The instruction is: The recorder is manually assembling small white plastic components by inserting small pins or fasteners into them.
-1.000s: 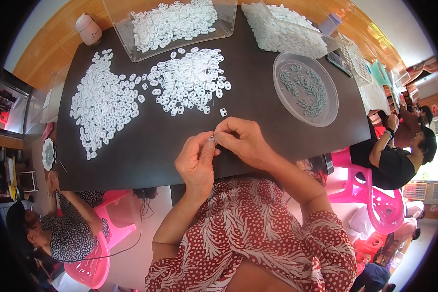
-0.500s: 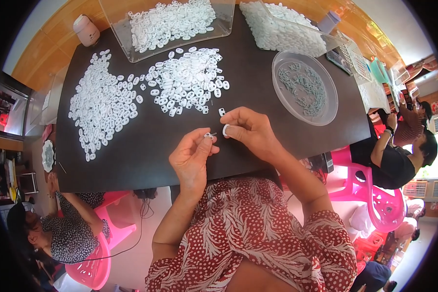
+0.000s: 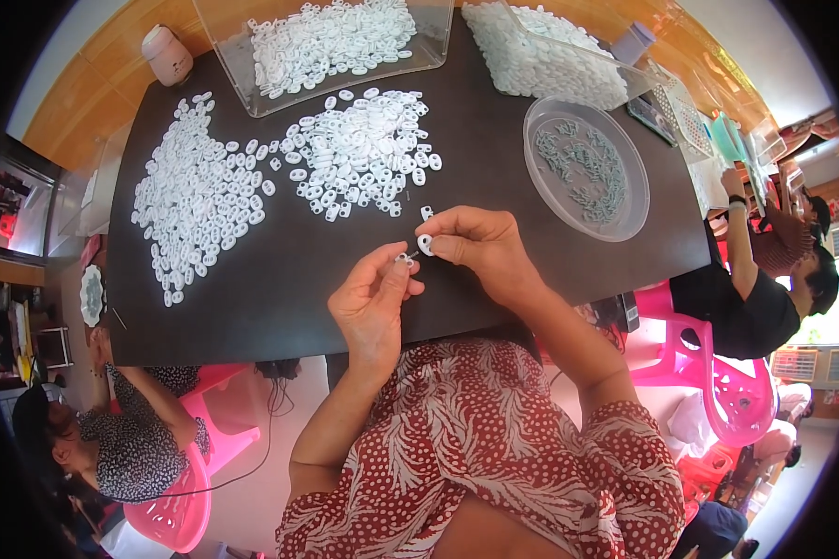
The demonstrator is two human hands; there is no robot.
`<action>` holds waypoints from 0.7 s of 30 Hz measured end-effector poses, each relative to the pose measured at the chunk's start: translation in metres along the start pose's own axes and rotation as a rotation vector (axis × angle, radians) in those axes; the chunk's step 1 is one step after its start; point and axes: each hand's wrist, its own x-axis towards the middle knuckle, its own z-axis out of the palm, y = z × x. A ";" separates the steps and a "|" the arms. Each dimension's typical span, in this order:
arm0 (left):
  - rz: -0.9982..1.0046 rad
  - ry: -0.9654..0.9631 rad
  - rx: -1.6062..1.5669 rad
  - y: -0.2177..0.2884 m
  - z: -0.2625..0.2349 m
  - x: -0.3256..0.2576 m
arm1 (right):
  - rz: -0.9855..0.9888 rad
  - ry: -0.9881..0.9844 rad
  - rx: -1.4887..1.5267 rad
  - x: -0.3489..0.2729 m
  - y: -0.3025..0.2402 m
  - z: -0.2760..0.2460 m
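1. L hand [image 3: 371, 296]: grip narrow, thumb + fingers pinching a small white pc [image 3: 403, 259], mostly hidden by the fingertips.
2. Dark pin [image 3: 413, 254] juts from that pc toward the R hand.
3. R hand [image 3: 480, 250]: grip narrow too, thumb + index holding a white oval [image 3: 425, 244] w/ a hole in it. Oval is just beside the pin's end; can't tell if they touch.
4. Both hands are above the near part of the dark surface [image 3: 485, 168], close tog., mid-view.
5. Loose pc [image 3: 427, 213] lies on the surface just beyond R hand's fingertips; tiny bit [image 3: 408, 196] nearby, too small to make out.
6. Mid heap [image 3: 359, 154] of white pcs lies beyond the hands; L heap [image 3: 200, 200], also white, is off to the left, w/ a few strays btwn the two.
7. Clear bin [image 3: 429, 37] w/ more white pcs is behind the mid heap; clear box [image 3: 641, 84], also w/ white pcs, is to its right.
8. Round tray [image 3: 636, 219], right side, holds grey-green bits [image 3: 583, 172]; phone [image 3: 651, 121] is just past it.
9. Pinkish jar [image 3: 168, 58] at far L corner; purple cup [image 3: 632, 44] behind the box.
10. Other ppl sit L & R of the surface, on pink chairs.
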 end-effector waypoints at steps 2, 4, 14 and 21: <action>0.004 0.000 0.006 -0.001 -0.001 0.000 | -0.034 0.012 -0.002 0.001 0.003 0.001; 0.007 0.000 0.012 -0.001 -0.002 0.000 | -0.037 0.011 -0.019 0.001 0.002 0.004; 0.003 0.056 0.059 -0.001 -0.001 -0.001 | -0.132 0.051 -0.138 0.000 0.007 0.013; 0.036 0.070 0.024 -0.005 0.002 -0.001 | -0.074 0.059 -0.042 -0.004 0.005 0.022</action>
